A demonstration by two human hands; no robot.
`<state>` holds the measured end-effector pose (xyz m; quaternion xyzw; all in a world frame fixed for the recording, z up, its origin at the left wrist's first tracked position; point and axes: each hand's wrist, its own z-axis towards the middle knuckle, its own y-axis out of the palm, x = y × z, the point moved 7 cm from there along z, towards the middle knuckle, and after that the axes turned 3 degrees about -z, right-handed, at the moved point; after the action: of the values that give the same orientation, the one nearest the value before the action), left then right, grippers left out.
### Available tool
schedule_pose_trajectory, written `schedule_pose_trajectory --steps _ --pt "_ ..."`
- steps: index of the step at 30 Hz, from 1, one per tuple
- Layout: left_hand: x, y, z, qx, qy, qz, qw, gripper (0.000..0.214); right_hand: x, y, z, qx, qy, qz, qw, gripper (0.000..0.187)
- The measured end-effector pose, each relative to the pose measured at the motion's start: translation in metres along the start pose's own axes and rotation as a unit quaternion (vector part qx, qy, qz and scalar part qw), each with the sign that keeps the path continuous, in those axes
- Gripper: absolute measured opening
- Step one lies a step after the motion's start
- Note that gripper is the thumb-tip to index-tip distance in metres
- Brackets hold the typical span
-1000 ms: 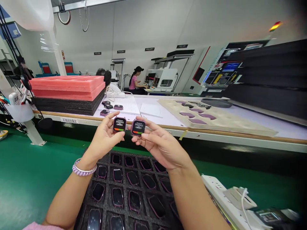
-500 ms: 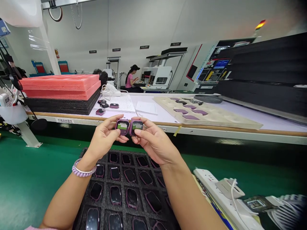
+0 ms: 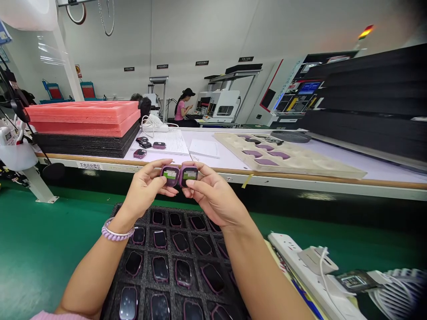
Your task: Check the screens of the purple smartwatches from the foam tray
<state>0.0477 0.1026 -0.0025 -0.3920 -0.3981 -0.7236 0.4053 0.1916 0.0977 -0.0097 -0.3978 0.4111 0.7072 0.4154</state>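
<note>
Under our wrists we see the black foam tray (image 3: 147, 284) of dark-screened watch bodies, its near rows cut off. Our left hand (image 3: 145, 191) pinches one purple watch body (image 3: 169, 175); our right hand (image 3: 208, 195) pinches a second one (image 3: 188, 174), edges touching, lit screens unreadable. Beyond our fingers lies the white bench (image 3: 333, 182), then a seated person (image 3: 183, 109)

Two purple watch bodies (image 3: 179, 174) (screens apparently lit) side by side.

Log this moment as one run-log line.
left hand: holds left watch body, screen lit | right hand: holds right watch body, screen lit | watches side by side, touching | below: black foam tray of watch bodies
</note>
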Motion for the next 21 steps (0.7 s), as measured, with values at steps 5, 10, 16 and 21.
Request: schedule_pose_trajectory --steps 5,10,16,21 --pt "-0.002 -0.0015 0.0029 0.005 -0.008 -0.002 1.0 0.05 0.0017 -0.0008 0.0011 0.005 0.002 -0.008 1.0 0.05" --pt "-0.0036 -0.0025 0.0041 0.006 -0.013 0.003 1.0 0.05 0.0034 -0.0013 0.0021 0.006 0.004 -0.014 1.0 0.052" --pt "-0.0047 -0.0034 0.0044 0.012 -0.014 0.011 1.0 0.047 0.0039 -0.0014 0.0014 0.002 0.004 -0.022 1.0 0.051" --pt "-0.0065 -0.009 0.0072 0.024 -0.012 -0.006 1.0 0.048 0.0034 -0.0039 0.0027 0.001 0.001 -0.038 0.999 0.052"
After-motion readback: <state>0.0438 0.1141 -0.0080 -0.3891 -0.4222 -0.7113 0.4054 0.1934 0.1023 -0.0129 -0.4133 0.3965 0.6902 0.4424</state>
